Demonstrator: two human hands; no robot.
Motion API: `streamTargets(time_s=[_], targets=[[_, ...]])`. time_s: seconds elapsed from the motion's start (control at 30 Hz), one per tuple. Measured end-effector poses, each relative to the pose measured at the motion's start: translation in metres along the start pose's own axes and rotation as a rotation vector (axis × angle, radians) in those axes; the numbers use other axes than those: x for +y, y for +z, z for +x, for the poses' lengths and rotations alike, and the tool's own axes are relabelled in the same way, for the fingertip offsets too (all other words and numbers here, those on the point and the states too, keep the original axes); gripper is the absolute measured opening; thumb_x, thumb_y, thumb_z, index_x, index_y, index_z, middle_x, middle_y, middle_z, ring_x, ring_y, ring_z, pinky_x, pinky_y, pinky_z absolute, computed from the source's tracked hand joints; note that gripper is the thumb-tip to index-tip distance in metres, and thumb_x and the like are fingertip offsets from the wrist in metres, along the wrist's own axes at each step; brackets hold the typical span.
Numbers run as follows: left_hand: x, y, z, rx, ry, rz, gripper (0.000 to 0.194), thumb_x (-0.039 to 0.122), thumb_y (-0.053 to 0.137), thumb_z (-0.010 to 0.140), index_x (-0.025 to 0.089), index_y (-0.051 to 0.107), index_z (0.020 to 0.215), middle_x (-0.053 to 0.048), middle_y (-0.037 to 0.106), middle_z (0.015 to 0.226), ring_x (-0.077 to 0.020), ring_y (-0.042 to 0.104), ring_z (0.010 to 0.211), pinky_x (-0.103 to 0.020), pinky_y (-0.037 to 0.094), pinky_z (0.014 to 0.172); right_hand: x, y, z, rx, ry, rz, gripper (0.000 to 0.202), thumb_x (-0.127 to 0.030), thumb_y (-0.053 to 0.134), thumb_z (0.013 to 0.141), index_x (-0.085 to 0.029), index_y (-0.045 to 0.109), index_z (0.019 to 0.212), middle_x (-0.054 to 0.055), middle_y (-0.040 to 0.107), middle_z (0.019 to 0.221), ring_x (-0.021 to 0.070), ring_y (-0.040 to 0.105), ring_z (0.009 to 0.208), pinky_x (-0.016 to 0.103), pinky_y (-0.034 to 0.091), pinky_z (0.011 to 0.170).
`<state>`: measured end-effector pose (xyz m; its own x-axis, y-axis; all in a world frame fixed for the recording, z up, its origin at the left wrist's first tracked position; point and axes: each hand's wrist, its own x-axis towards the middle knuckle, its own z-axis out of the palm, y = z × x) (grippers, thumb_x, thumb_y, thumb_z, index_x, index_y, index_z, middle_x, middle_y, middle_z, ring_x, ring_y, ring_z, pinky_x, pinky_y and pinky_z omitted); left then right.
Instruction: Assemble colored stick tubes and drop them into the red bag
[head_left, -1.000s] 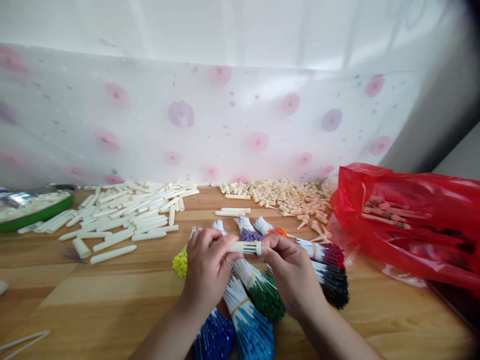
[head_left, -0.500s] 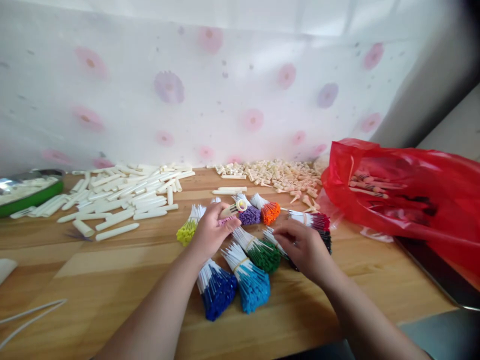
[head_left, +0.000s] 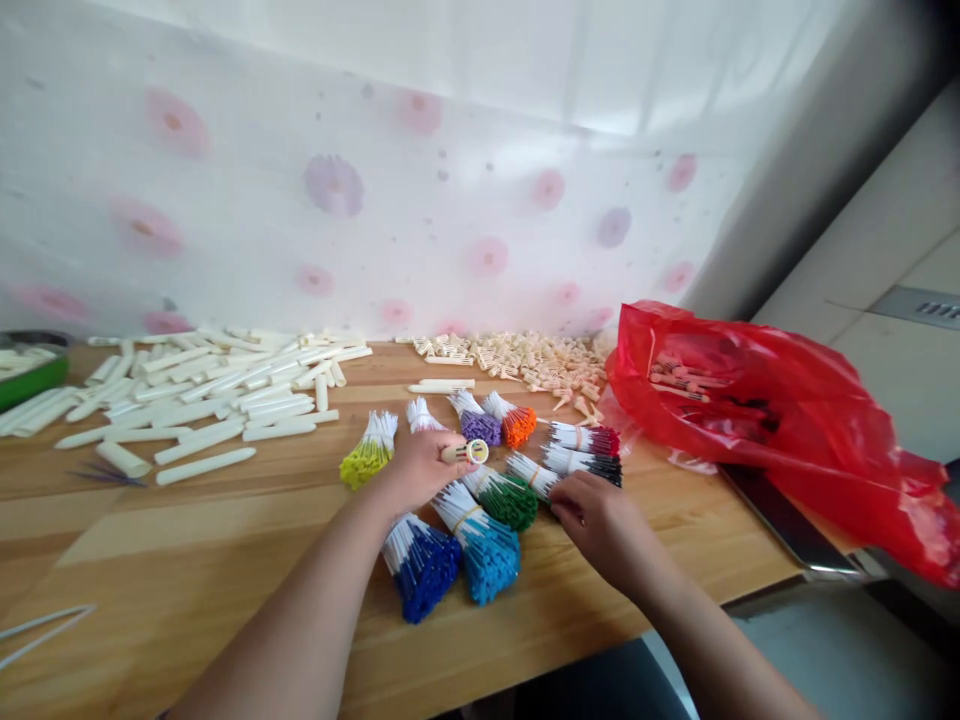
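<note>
Left hand [head_left: 421, 470] pinching a cream pen barrel [head_left: 454, 454] above the refill bundles, its round end facing the camera; right hand [head_left: 600, 515] with fingers drawn together at a banded white bundle [head_left: 531, 473], any grip there hidden. A span of wooden tabletop [head_left: 574, 600] separates the light-blue bundle [head_left: 487, 555] from the front edge; a red bag [head_left: 795, 400] reaches past the right edge.

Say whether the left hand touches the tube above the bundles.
Touching: the head view shows the left hand gripping the tube, one end sticking out.
</note>
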<state>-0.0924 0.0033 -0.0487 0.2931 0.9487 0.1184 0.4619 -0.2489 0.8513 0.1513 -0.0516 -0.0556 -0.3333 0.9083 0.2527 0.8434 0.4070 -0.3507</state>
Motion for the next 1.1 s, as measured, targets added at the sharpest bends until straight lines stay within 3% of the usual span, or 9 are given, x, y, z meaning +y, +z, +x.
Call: streamTargets(time_s=[0.13, 0.27, 0.37, 0.47, 0.63, 0.83, 0.97, 1.1], targets=[[-0.003, 0.0, 0.0, -0.073, 0.03, 0.006, 0.031, 0.041, 0.06, 0.074, 0.017, 0.05, 0.057, 0.004, 0.046, 0.06, -0.0126, 0.045, 0.061, -0.023, 0.035, 0.057, -0.004, 0.008, 0.004, 0.041, -0.036, 0.032, 0.017, -0.014, 0.049, 0.086, -0.017, 0.064, 0.079, 0.005, 0.062, 0.078, 0.0171, 0.057, 0.075, 0.026, 0.043, 0.068], [0.0, -0.003, -0.002, -0.219, 0.046, 0.019, 0.032, 0.04, 0.062, 0.072, 0.017, 0.047, 0.055, 0.006, 0.037, 0.056, -0.0101, 0.037, 0.056, -0.021, 0.029, 0.052, -0.019, 0.01, 0.0, 0.126, -0.113, 0.08, 0.016, -0.016, 0.049, 0.087, -0.017, 0.064, 0.082, 0.006, 0.061, 0.081, 0.0177, 0.056, 0.079, 0.028, 0.043, 0.072], [0.002, -0.005, -0.004, -0.323, 0.061, 0.029, 0.027, 0.035, 0.063, 0.07, 0.016, 0.05, 0.056, 0.006, 0.041, 0.056, -0.0099, 0.039, 0.056, -0.021, 0.03, 0.052, -0.037, 0.013, -0.002, 0.015, -0.176, 0.052, 0.018, -0.019, 0.049, 0.089, -0.019, 0.065, 0.084, 0.005, 0.061, 0.082, 0.0179, 0.055, 0.08, 0.028, 0.043, 0.074], [0.003, -0.007, -0.004, -0.371, 0.071, 0.053, 0.024, 0.031, 0.062, 0.069, 0.016, 0.051, 0.054, 0.006, 0.043, 0.056, -0.0099, 0.04, 0.056, -0.02, 0.03, 0.052, -0.051, 0.019, 0.003, -0.094, -0.155, -0.117, 0.017, -0.021, 0.051, 0.088, -0.02, 0.066, 0.081, 0.006, 0.061, 0.084, 0.0205, 0.055, 0.083, 0.032, 0.043, 0.075], [0.005, -0.008, -0.005, -0.414, 0.063, 0.123, 0.02, 0.025, 0.059, 0.068, 0.016, 0.05, 0.052, 0.006, 0.042, 0.053, -0.01, 0.041, 0.055, -0.02, 0.029, 0.051, -0.061, 0.023, 0.016, -0.203, -0.102, -0.308, 0.017, -0.018, 0.052, 0.085, -0.02, 0.065, 0.074, 0.007, 0.063, 0.084, 0.0233, 0.058, 0.082, 0.033, 0.042, 0.071], [0.006, -0.004, -0.005, -0.384, 0.035, 0.208, 0.014, 0.02, 0.057, 0.065, 0.017, 0.053, 0.053, 0.005, 0.045, 0.052, -0.0115, 0.045, 0.055, -0.021, 0.028, 0.051, -0.066, 0.023, 0.024, -0.22, -0.036, -0.354, 0.016, -0.017, 0.048, 0.082, -0.016, 0.064, 0.081, 0.011, 0.065, 0.084, 0.0252, 0.062, 0.081, 0.032, 0.041, 0.068], [0.0, -0.002, -0.003, -0.345, 0.02, 0.245, 0.013, 0.024, 0.061, 0.065, 0.017, 0.056, 0.055, 0.005, 0.05, 0.055, -0.0125, 0.048, 0.058, -0.021, 0.029, 0.052, -0.071, 0.021, 0.02, -0.212, -0.009, -0.355, 0.017, -0.016, 0.045, 0.083, -0.016, 0.062, 0.081, 0.012, 0.065, 0.087, 0.0258, 0.061, 0.083, 0.033, 0.041, 0.07], [-0.005, -0.003, -0.001, -0.323, 0.017, 0.275, 0.015, 0.025, 0.062, 0.066, 0.018, 0.056, 0.055, 0.005, 0.052, 0.056, -0.0123, 0.048, 0.058, -0.021, 0.028, 0.052, -0.067, 0.006, 0.008, -0.203, 0.014, -0.323, 0.016, -0.014, 0.045, 0.085, -0.016, 0.06, 0.08, 0.012, 0.065, 0.088, 0.0249, 0.061, 0.086, 0.031, 0.039, 0.071]])
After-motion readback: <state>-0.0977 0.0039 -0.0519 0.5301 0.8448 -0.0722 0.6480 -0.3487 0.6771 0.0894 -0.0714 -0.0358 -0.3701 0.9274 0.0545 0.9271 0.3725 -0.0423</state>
